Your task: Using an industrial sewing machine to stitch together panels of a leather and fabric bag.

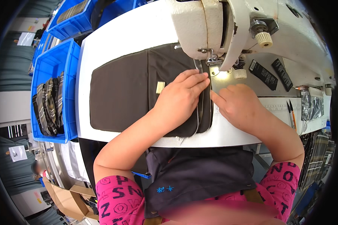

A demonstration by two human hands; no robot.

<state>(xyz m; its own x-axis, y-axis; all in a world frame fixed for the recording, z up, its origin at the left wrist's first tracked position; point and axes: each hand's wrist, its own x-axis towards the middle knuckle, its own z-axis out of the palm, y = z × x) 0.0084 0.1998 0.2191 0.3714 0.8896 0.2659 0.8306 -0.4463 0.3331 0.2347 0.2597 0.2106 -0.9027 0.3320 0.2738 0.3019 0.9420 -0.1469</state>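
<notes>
A dark brown fabric panel [120,92] with a zipper [198,116] along its right side lies on the white sewing table. A small pale label [160,87] sits on it. My left hand [182,95] rests flat on the panel by the zipper, fingers stretched toward the needle area. At the panel's right edge, my right hand [238,105] is closed with its index fingertip against the fabric; its thumb is hidden. Just beyond my fingertips stands the white sewing machine [195,26], its presser foot [214,60] close to the zipper side.
Blue bins [72,90] with folded plaid fabric [50,105] stand left of the table. On the right lie black printed tags [263,74], pens [292,115] and a clear plastic bag [312,105]. More plaid fabric [319,153] hangs below the right edge. An open cardboard box [65,198] is at lower left.
</notes>
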